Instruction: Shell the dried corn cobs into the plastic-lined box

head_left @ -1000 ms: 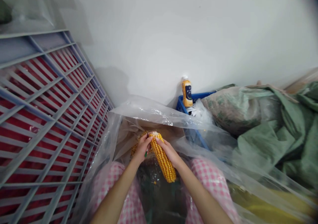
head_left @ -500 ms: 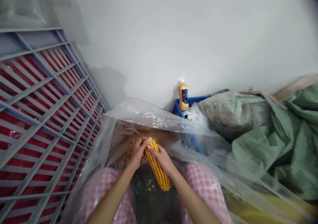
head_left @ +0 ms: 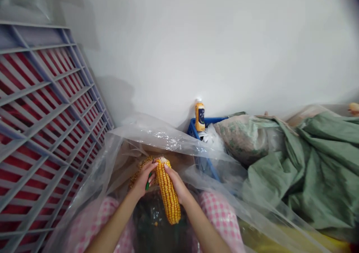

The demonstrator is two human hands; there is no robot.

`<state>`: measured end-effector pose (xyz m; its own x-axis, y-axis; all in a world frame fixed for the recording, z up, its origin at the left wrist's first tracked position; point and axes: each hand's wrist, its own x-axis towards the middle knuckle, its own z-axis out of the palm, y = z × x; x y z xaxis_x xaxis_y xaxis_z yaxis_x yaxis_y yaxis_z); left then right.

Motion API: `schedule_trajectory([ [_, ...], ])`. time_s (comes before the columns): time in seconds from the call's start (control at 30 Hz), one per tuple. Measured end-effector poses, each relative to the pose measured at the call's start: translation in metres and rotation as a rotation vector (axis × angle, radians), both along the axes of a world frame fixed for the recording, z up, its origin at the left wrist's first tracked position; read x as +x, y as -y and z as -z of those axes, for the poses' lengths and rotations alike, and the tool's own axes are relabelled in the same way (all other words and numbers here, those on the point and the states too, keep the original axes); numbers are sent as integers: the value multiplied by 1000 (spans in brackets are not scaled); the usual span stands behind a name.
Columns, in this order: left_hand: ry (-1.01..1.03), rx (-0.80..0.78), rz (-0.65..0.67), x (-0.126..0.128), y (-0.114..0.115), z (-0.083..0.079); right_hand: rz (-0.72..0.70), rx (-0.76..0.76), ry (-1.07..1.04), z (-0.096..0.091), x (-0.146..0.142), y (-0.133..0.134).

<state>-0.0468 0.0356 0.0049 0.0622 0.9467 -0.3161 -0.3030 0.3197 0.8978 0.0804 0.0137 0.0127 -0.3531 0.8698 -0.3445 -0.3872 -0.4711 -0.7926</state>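
A yellow corn cob point(head_left: 168, 193) slants over my lap, its tip pointing away from me. My right hand point(head_left: 175, 183) is wrapped round the cob's right side. My left hand point(head_left: 144, 178) is closed on a small green tool point(head_left: 147, 183) and presses against the cob near its tip. Beyond the hands, loose kernels point(head_left: 137, 172) lie in a box lined with clear plastic sheet point(head_left: 157, 133).
A grey slatted crate wall point(head_left: 42, 125) over red stands at the left. A blue crate point(head_left: 204, 148) with an orange bottle point(head_left: 199, 115) sits by the white wall. Green woven sacks point(head_left: 308, 167) pile up at the right. My pink checked trousers point(head_left: 221, 215) show below.
The view has drifted, so hands and cob sit lower and further left. The cob has turned a little more upright. Both hands keep their hold.
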Motion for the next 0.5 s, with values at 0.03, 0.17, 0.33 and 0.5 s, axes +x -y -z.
schedule_trajectory([
  [0.03, 11, -6, 7, 0, 0, 0, -1, -5, -3, 1, 0, 0],
  [0.17, 85, -39, 40, 0, 1, -1, -5, -8, 1, 2, 2, 1],
  [0.33, 155, -79, 88, -3, -1, 0, 8, 24, 41, 1, 2, 1],
  [0.5, 103, -46, 131, -4, -3, -2, 0, 33, 70, 1, 4, 1],
])
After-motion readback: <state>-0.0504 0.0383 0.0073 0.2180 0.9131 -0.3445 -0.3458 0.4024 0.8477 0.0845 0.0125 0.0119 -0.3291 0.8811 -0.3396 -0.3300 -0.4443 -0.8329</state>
